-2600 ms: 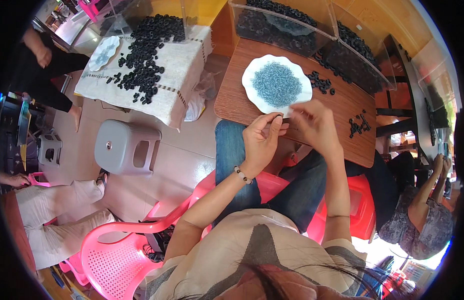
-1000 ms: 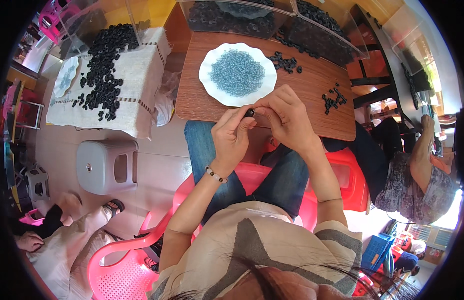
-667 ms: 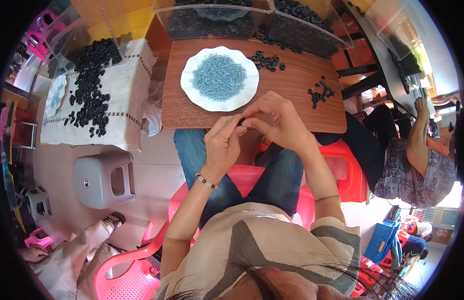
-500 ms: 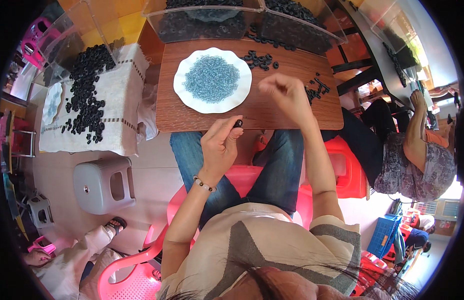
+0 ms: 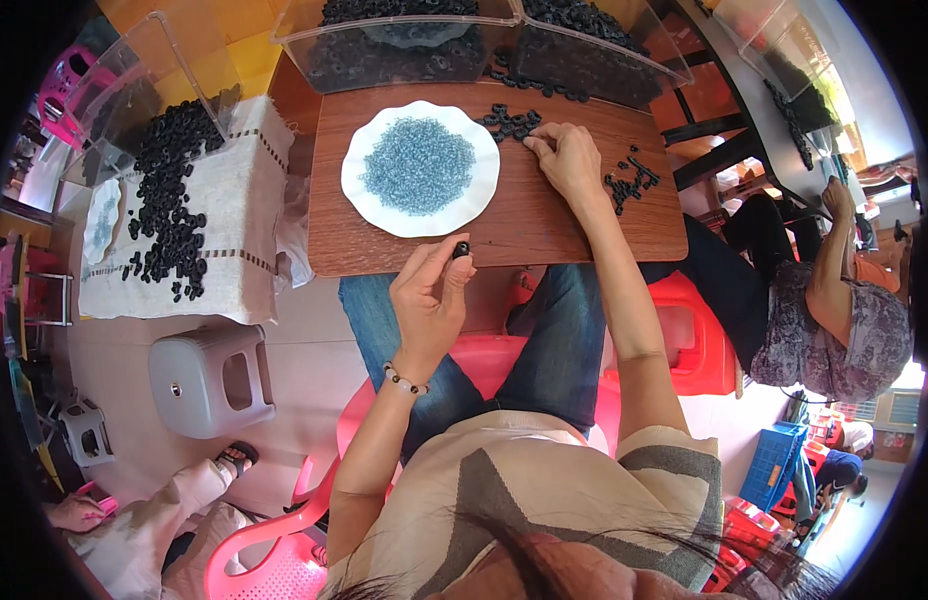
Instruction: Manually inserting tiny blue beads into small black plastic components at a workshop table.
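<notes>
My left hand [image 5: 429, 300] is at the near edge of the brown wooden table [image 5: 544, 215], pinching a small black ring-shaped piece [image 5: 461, 249] between thumb and fingertips. Over the table's right half, my right hand [image 5: 572, 160] has its thumb and fingers drawn together, fingertips down beside a cluster of black ring pieces [image 5: 506, 122]; anything between them is hidden. A white scalloped plate [image 5: 356, 170] heaped with tiny clear-blue beads [image 5: 419, 165] lies left of my right hand. To the right of that hand are scattered thin black pieces [image 5: 634, 178].
Clear plastic bins [image 5: 399, 45] of black pieces stand along the table's far edge. At left, a cloth-covered table [image 5: 229, 210] carries a pile of black rings [image 5: 174, 190]. A grey stool [image 5: 209, 380] stands below it. Other people sit at the right and lower left.
My right hand has moved left and down to the cluster of black rings. My left hand, still holding its ring piece, has shifted slightly left.
</notes>
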{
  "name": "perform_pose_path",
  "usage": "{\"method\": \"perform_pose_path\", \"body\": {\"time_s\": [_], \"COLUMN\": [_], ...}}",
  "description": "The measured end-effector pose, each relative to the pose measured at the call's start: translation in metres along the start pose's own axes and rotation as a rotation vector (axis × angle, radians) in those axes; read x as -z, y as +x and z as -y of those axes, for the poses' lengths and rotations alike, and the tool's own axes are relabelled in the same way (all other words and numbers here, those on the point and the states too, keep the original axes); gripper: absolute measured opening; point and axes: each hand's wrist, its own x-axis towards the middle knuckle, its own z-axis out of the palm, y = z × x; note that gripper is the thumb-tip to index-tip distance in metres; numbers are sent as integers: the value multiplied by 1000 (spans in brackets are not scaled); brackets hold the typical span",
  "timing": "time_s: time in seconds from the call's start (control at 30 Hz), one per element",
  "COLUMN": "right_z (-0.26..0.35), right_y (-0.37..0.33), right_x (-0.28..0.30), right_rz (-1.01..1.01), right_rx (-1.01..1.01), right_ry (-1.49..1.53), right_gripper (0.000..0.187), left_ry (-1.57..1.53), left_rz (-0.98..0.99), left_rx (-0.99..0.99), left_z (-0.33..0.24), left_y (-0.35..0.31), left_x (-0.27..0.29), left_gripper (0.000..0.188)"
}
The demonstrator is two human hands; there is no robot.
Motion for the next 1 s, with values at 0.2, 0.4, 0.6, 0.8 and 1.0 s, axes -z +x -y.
{"method": "perform_pose_path", "body": {"time_s": [0.2,0.4,0.6,0.8,1.0], "right_z": [8,56,85,92,99], "right_y": [-11,-68,-103,-108,-113], "right_x": [12,66,84,89,89], "right_rz": [129,476,494,493,431], "right_rx": [-155,-248,-214,-166,-103], "right_ry": [409,944,1020,916,771], "right_gripper": [18,20,13,8,8], "left_ry": [-38,27,159,184,161], "left_rz": [-5,36,26,46,44], "left_rx": [6,-57,-181,-291,-291], "left_z": [3,5,-5,-3,-1], "left_y": [-1,-1,0,-3,-8], "left_x": [0,2,-2,-3,-7], "left_gripper": [24,25,26,29,30]}}
